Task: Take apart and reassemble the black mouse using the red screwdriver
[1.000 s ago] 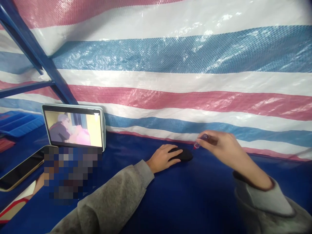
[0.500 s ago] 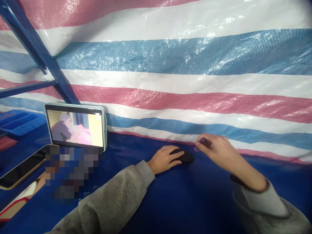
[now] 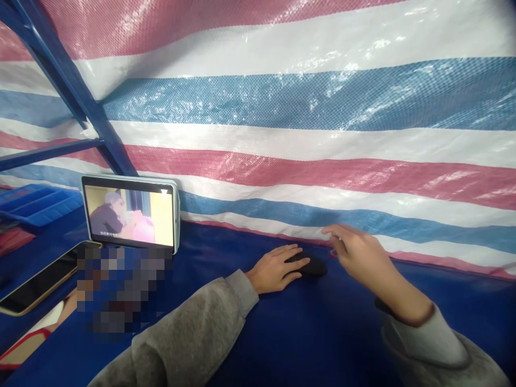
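left hand (image 3: 278,270), loosely spread, rests on a black mouse (image 3: 317,266) near the far edge of the surface (image 3: 298,333); right hand (image 3: 358,255), half curled, mostly hides a small reddish thing (image 3: 332,253) — whether gripped, i cannot tell. striped sheeting (image 3: 282,99) blocks that edge — tablet (image 3: 131,217), phone (image 3: 46,279) leftward.

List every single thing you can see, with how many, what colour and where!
table: 1, blue, below
striped tarp: 1, red-white-blue, behind
frame: 1, blue, upper left
tie: 1, white, on frame
tablet: 1, pale case, propped up, left
tray: 1, blue, far left
phone: 1, black, light edge, left
red-edged item: 1, tan-red, lower left
pixelated patch: 1, contents unclear, below tablet
apparent computer mouse: 1, black, centre
tiny item: 1, reddish, right of mouse, mostly hidden
sleeves: 2, grey, both arms
left hand: 1, bare, on mouse
right hand: 1, bare, beside tiny item
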A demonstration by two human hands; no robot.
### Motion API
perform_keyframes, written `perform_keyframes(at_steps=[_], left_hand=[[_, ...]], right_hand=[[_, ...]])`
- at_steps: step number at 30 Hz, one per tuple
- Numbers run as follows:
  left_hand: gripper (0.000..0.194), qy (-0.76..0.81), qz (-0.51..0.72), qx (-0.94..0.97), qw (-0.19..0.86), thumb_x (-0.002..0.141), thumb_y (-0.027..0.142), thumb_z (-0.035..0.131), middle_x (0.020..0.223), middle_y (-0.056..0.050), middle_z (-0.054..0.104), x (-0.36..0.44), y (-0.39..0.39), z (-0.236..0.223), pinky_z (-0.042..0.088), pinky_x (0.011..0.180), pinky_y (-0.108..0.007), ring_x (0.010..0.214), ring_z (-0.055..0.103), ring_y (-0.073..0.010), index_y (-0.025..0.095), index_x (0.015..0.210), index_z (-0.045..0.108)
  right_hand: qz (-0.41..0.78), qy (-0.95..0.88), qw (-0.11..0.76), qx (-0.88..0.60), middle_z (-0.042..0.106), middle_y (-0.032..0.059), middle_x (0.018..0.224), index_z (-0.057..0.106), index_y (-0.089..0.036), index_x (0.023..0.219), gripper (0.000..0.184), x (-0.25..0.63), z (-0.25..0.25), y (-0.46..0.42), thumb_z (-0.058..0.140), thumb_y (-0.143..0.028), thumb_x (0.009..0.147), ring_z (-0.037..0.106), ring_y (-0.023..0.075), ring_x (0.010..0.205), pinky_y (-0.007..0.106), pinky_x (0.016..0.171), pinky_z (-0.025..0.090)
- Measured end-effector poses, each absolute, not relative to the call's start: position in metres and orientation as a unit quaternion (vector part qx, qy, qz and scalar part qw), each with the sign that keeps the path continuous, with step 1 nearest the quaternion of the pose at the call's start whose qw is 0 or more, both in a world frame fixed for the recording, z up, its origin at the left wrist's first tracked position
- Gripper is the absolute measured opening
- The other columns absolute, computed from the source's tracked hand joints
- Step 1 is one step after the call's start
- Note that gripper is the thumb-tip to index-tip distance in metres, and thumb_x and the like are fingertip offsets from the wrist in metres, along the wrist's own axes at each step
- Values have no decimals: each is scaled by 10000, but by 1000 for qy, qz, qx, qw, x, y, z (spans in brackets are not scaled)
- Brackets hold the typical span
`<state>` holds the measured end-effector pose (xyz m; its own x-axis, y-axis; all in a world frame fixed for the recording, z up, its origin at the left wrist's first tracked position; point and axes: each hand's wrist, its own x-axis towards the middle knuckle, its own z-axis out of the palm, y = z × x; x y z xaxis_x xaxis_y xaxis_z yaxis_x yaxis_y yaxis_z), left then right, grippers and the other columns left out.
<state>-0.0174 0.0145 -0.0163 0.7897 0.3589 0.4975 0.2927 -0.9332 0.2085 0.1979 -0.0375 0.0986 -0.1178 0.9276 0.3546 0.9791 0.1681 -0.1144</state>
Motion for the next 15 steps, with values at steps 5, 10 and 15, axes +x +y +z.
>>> perform_keyframes(at_steps=[5,10,15], left_hand=[[415,166,274,946,49,1011,375,453,1453,-103,485,-17,15,-17,357,1160,-411,1388,411,-231,218,1392,506],[411,165,278,945,48,1015,373,442,1445,-106,492,-18,15,-17,363,1155,-416,1382,418,-228,218,1390,507],[414,166,274,946,49,1015,372,443,1454,-104,481,-17,15,-18,369,1151,-421,1389,408,-231,224,1398,497]], right_hand=[[-80,-740,135,-654,709,53,997,652,-212,1068,338,197,100,-40,403,-126,855,674,221,797,312,660,434],[-75,-739,139,-654,718,57,968,637,-208,1123,373,196,101,-40,395,-117,855,675,220,770,322,672,447],[-52,-746,145,-648,696,64,998,636,-202,1129,374,194,102,-41,380,-134,864,671,226,837,328,720,464]])
